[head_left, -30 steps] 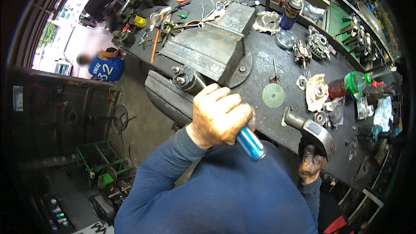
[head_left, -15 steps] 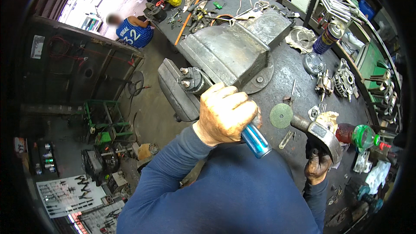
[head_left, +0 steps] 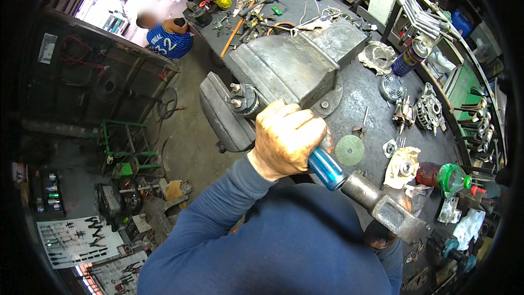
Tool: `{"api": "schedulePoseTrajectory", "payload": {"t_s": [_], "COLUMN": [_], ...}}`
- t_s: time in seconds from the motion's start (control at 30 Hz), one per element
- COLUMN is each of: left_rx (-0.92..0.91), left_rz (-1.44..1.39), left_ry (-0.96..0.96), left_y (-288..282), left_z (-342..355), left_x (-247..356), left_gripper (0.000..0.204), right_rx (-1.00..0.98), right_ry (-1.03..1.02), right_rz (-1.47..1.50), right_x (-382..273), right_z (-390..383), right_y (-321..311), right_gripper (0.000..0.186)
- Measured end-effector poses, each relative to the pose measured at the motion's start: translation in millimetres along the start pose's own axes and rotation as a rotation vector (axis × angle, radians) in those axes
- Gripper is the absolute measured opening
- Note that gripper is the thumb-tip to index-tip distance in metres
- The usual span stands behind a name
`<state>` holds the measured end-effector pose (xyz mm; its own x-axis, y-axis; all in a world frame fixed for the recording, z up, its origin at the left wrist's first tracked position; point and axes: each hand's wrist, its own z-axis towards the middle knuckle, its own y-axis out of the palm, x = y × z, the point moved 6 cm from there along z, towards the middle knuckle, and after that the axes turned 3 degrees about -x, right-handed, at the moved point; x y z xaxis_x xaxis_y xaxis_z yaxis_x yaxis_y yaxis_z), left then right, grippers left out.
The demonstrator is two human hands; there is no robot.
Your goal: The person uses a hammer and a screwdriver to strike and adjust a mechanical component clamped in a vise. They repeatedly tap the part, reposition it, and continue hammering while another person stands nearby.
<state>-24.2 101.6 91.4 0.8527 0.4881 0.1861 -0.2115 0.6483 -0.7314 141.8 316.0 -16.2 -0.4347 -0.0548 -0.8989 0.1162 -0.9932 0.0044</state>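
My left hand (head_left: 289, 139) is wrapped round a tool with a shiny blue handle (head_left: 329, 171); its working end is hidden behind my fist. The heavy steel hammer (head_left: 385, 205) meets the butt of that handle, or nearly so. Behind the hammer head is my right hand (head_left: 379, 235), closed on the hammer, its grip mostly hidden. Just beyond my left fist, a round black part (head_left: 244, 101) with two threaded studs sits between the jaws of a big grey bench vise (head_left: 284, 68).
On the bench right of the vise lie a green abrasive disc (head_left: 349, 150), a rotor (head_left: 404, 113), a metal housing (head_left: 429, 108), a spray can (head_left: 410, 57) and a bottle of red liquid (head_left: 442, 177). A person in blue (head_left: 169, 41) crouches at upper left.
The hammer has swung left toward the blue handle, its head now at the handle's end. My left hand has barely moved. The view has shifted slightly.
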Motion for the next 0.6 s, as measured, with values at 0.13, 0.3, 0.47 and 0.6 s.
{"api": "schedulePoseTrajectory", "payload": {"t_s": [0.13, 0.3, 0.47, 0.6], "left_rx": [0.002, 0.004, -0.014, -0.045], "left_rz": [0.016, 0.022, 0.008, 0.015], "left_ry": [0.0, -0.006, 0.012, 0.013], "left_y": [0, -2, 1, 2], "left_z": [-1, -5, -4, -10], "left_x": [-2, -1, -2, -2], "left_gripper": [0.019, 0.02, 0.021, 0.023], "right_rx": [0.27, 0.308, 0.145, 0.155], "right_ry": [0.089, -0.015, 0.078, 0.153], "right_rz": [0.252, -0.456, -0.779, -0.831], "right_x": [11, -19, -28, -19], "right_z": [-33, -7, -8, -31], "right_y": [-14, -2, 3, -3], "right_gripper": [0.031, 0.028, 0.037, 0.05]}}
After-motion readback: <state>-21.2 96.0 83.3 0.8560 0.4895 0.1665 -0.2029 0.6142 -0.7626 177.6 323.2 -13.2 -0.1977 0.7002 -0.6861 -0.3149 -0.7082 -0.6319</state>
